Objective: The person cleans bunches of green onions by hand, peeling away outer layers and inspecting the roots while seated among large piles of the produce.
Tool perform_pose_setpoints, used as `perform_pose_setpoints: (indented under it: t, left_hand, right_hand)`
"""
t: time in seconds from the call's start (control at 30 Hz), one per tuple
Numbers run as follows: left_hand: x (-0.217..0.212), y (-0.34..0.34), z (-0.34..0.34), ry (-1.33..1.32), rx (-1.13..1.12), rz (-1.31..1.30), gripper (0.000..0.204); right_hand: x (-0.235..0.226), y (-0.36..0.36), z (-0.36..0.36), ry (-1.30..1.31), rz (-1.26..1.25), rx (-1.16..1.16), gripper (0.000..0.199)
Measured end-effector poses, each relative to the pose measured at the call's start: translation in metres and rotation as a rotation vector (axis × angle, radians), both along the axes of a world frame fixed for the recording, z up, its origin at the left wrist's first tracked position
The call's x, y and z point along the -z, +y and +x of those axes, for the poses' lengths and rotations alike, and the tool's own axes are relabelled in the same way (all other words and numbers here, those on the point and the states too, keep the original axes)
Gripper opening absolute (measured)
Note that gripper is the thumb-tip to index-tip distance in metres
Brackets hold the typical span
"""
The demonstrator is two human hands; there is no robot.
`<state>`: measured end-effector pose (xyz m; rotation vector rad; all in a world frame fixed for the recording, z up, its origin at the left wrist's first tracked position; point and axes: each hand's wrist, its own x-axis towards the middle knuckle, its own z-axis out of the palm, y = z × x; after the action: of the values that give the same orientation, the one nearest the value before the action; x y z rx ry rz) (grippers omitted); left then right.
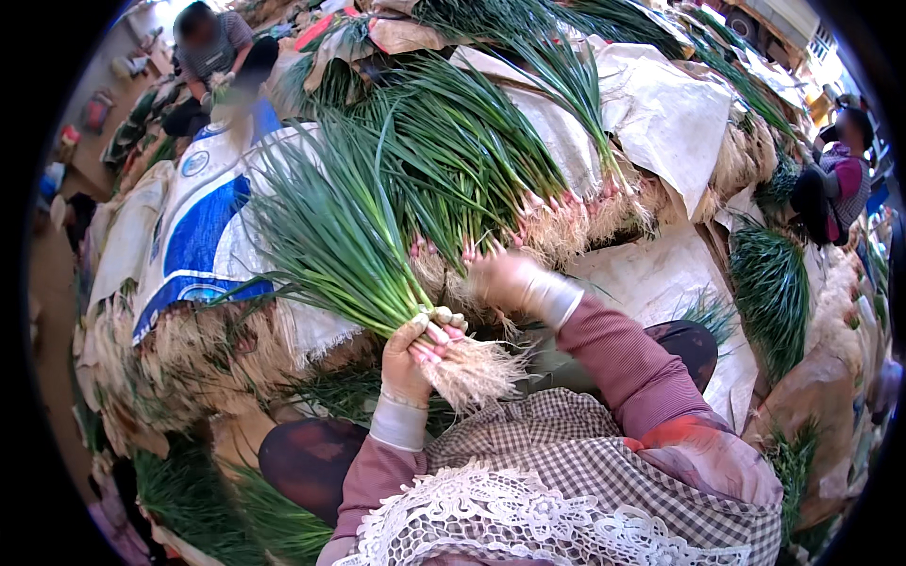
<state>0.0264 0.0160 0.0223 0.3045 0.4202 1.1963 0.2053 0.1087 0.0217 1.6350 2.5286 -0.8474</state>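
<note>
My left hand (406, 363), gloved with a white band at the wrist, is closed around a thick bunch of green garlic (340, 212). Its pink bulbs show above the thumb, the pale roots hang to the right, and the long leaves fan up to the left. My right hand (510, 280) is smeared by motion. It reaches to the bulb ends of more green garlic (472, 141) lying in a row just beyond; whether its fingers hold a stalk cannot be made out.
A blue and white woven sack (203, 226) covers a rooty pile at left. Pale sheets (661, 104) lie over the heap at far right. Loose greens (769, 292) rest at right. One person (212, 57) sits at far left, another (835, 179) at far right.
</note>
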Motion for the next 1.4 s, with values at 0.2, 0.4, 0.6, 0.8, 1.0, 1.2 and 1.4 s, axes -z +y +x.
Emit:
perform_pose_setpoints:
  t: [0.2,0.4,0.6,0.8,1.0,1.2,1.4]
  left_hand:
    - [0.006,-0.001,0.009,0.032,-0.013,-0.079,0.026]
    - [-0.002,-0.001,0.005,-0.075,-0.025,-0.042,0.021]
    - [0.019,0.004,0.01,-0.096,0.071,-0.122,0.024]
    - [0.012,-0.006,0.01,-0.011,0.041,-0.202,0.026]
    - [0.009,-0.006,0.004,-0.138,-0.016,0.021,0.018]
    - [0.015,-0.003,-0.005,-0.068,-0.037,-0.015,0.018]
    - [0.024,-0.007,-0.001,-0.08,0.081,-0.14,0.024]
  right_hand:
    - [-0.044,0.071,0.061,-0.257,0.057,0.474,0.027]
    - [-0.07,0.047,0.058,0.429,-0.007,0.324,0.04]
    - [-0.048,-0.056,-0.001,-0.051,0.173,-0.115,0.018]
    - [-0.003,-0.023,0.004,0.619,-0.551,0.072,0.028]
    - [0.08,-0.034,-0.07,1.436,-1.057,0.441,0.022]
    - [0.07,-0.055,-0.064,1.398,-1.305,0.767,0.018]
    - [-0.007,-0.035,-0.027,0.922,-0.634,0.227,0.029]
